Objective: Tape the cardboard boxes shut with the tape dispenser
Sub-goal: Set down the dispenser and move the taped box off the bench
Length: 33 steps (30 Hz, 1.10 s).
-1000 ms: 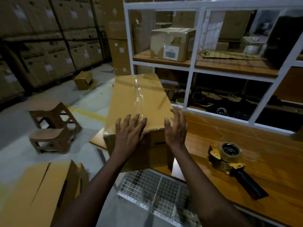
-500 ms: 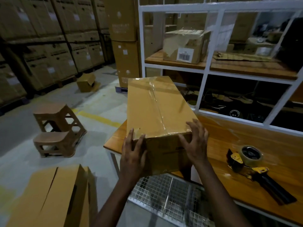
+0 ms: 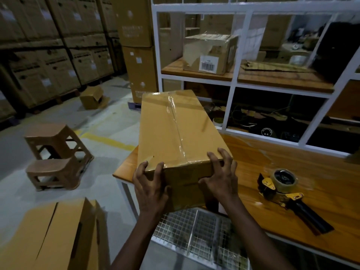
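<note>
Since a second ago my hands have slid from the lid down to the near end of the cardboard box [image 3: 175, 131], left hand [image 3: 150, 189] and right hand [image 3: 221, 179] each with a closed grip on a corner. Its top seam already carries tape, so I judge this box finished; it sits on the tabletop [image 3: 292, 193] corner, the tape dispenser [image 3: 282, 189] lying free to the right. The flattened boxes [image 3: 56, 232] below left look untaped.
</note>
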Each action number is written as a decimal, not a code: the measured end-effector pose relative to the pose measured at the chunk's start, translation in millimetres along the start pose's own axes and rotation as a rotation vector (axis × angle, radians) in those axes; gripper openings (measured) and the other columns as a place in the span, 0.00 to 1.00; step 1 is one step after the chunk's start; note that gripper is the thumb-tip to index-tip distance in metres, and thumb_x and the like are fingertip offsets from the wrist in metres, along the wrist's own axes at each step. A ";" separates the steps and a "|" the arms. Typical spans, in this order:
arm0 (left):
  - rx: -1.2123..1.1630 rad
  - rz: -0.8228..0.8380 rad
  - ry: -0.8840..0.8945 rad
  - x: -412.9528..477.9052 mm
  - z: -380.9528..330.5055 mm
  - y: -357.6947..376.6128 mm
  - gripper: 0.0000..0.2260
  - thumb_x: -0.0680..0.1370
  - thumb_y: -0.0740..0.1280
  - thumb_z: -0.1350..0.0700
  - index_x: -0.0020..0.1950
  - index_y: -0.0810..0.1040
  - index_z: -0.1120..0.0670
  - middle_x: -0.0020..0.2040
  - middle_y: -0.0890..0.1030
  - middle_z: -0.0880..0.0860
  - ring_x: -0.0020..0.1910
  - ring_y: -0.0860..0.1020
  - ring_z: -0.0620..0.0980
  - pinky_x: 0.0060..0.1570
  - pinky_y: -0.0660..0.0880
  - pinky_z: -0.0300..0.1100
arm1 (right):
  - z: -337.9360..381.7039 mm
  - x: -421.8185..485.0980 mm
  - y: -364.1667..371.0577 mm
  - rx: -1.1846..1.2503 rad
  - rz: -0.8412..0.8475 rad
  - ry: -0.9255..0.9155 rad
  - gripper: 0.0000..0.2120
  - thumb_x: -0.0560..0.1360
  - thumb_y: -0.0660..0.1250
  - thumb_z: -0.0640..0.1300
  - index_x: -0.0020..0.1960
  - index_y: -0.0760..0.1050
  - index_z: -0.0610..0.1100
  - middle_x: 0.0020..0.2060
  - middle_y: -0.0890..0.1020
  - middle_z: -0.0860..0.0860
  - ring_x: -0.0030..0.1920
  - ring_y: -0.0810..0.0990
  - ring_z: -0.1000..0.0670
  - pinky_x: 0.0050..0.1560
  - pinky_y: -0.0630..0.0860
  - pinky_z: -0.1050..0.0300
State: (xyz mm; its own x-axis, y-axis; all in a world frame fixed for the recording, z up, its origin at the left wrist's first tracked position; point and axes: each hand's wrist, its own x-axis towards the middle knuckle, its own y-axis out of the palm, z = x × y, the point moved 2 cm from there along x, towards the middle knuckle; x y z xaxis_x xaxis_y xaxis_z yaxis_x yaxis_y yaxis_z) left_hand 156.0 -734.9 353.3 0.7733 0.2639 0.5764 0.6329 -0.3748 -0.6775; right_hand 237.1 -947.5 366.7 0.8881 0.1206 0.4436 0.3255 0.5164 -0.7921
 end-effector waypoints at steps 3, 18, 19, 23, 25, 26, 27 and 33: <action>0.012 -0.061 0.006 -12.7 -13.4 -14.8 0.26 0.73 0.61 0.39 0.69 0.67 0.46 0.71 0.61 0.60 0.64 0.64 0.65 0.48 0.77 0.60 | -0.8 -12.4 -15.9 0.015 -0.023 -0.037 0.48 0.54 0.83 0.55 0.69 0.62 0.60 0.71 0.59 0.51 0.63 0.64 0.39 0.42 0.80 0.41; -0.018 -0.234 0.236 -112.3 -215.6 -71.1 0.34 0.67 0.76 0.57 0.71 0.69 0.47 0.70 0.61 0.63 0.68 0.64 0.65 0.56 0.72 0.61 | -98.2 -120.2 -201.7 0.071 -0.345 -0.135 0.44 0.55 0.78 0.39 0.68 0.66 0.55 0.70 0.63 0.48 0.62 0.67 0.36 0.41 0.79 0.43; -0.029 -0.245 0.276 -117.9 -236.4 -71.0 0.34 0.67 0.76 0.57 0.71 0.69 0.47 0.70 0.61 0.63 0.68 0.64 0.65 0.57 0.72 0.61 | -111.4 -128.2 -218.9 0.070 -0.370 -0.129 0.44 0.56 0.77 0.38 0.68 0.66 0.55 0.70 0.63 0.48 0.62 0.67 0.36 0.40 0.79 0.43; -0.120 -0.219 0.358 -138.3 -317.8 -59.6 0.36 0.66 0.78 0.58 0.71 0.69 0.48 0.70 0.62 0.63 0.67 0.65 0.64 0.56 0.72 0.58 | -173.0 -160.3 -289.5 0.014 -0.430 -0.074 0.44 0.57 0.78 0.37 0.68 0.64 0.55 0.71 0.61 0.48 0.64 0.65 0.36 0.38 0.80 0.43; -0.197 -0.172 0.388 -150.7 -357.4 -47.4 0.37 0.66 0.78 0.57 0.72 0.69 0.48 0.72 0.61 0.62 0.68 0.63 0.62 0.57 0.70 0.54 | -206.4 -176.3 -324.6 -0.017 -0.453 -0.032 0.45 0.57 0.79 0.38 0.68 0.64 0.56 0.72 0.61 0.48 0.65 0.65 0.37 0.40 0.80 0.44; -0.232 -0.158 0.410 -157.8 -376.4 -41.3 0.34 0.68 0.76 0.54 0.73 0.70 0.48 0.72 0.61 0.62 0.69 0.62 0.60 0.59 0.68 0.52 | -222.1 -184.3 -341.4 -0.035 -0.460 -0.009 0.45 0.57 0.80 0.39 0.69 0.64 0.56 0.72 0.61 0.48 0.65 0.64 0.37 0.41 0.79 0.44; -0.270 -0.137 0.433 -164.0 -395.0 -35.3 0.29 0.72 0.72 0.49 0.73 0.70 0.48 0.73 0.60 0.61 0.70 0.61 0.58 0.61 0.66 0.50 | -237.2 -193.0 -357.7 -0.056 -0.464 0.016 0.45 0.57 0.80 0.40 0.69 0.64 0.56 0.72 0.61 0.48 0.66 0.65 0.37 0.42 0.79 0.45; -0.337 -0.050 0.593 -194.0 -496.1 10.9 0.31 0.71 0.69 0.48 0.73 0.67 0.48 0.71 0.63 0.62 0.65 0.66 0.66 0.57 0.69 0.63 | -319.1 -255.1 -431.6 -0.179 -0.499 0.214 0.49 0.51 0.85 0.47 0.66 0.66 0.57 0.70 0.65 0.48 0.63 0.67 0.37 0.39 0.80 0.43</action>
State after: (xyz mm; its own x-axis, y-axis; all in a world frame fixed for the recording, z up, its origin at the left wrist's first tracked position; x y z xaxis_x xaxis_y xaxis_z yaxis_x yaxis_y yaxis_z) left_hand -5.6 -1231.1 460.7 0.5314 -0.2067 0.8215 0.5470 -0.6568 -0.5191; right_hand -26.3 -1471.7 461.5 0.6528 -0.2851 0.7018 0.7555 0.3128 -0.5757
